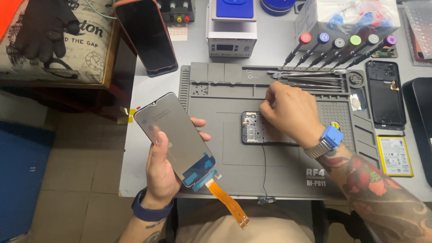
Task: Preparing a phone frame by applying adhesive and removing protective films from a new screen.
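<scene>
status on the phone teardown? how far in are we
Done: flat grey display panel with its orange flex ribbon is off the phone; black back cover and yellow-edged battery lie apart at the mat's right. In hand: left hand holds the panel, right hand rests on the opened black phone frame on the grey work mat. Left: nothing looks reassembled; the parts lie separate.
</scene>
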